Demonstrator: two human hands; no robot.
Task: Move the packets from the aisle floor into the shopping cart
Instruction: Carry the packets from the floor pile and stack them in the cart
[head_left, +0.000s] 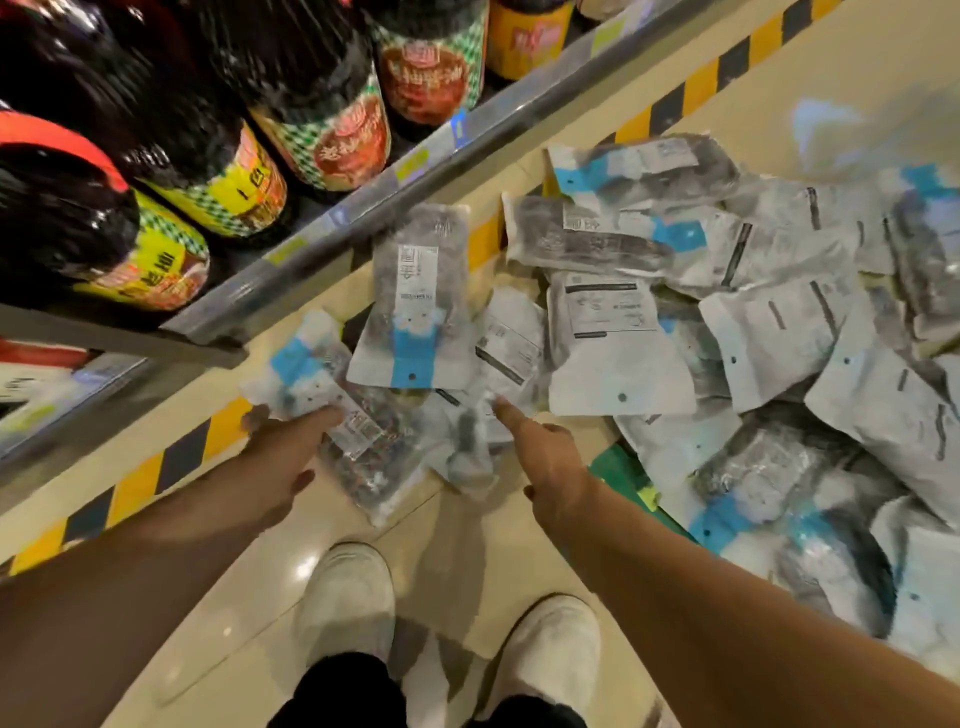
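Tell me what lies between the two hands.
In the head view, packets lie between the left hand and the right hand: a clear one of dark contents under the left fingers, and crumpled ones by the right forefinger.

Packets (618, 343): roughly twenty, heaped. Bottles (332, 98): six. Shoes (345, 603): two. Hands (283, 467): two.

Packets (675, 312) are white and clear with dark contents, light-blue bands and black-printed white labels; under the pile's near edge a green patch (618, 467) shows. Left of the pile, floor (457, 545) is glossy cream with a yellow-and-black striped strip (156, 473), grey metal shelf edge (363, 208) above it, bottles (218, 130) dark with yellow, red and green-white checkered labels, one red cap. Below the pile, shoes (348, 597) white, trousers (337, 696) black.
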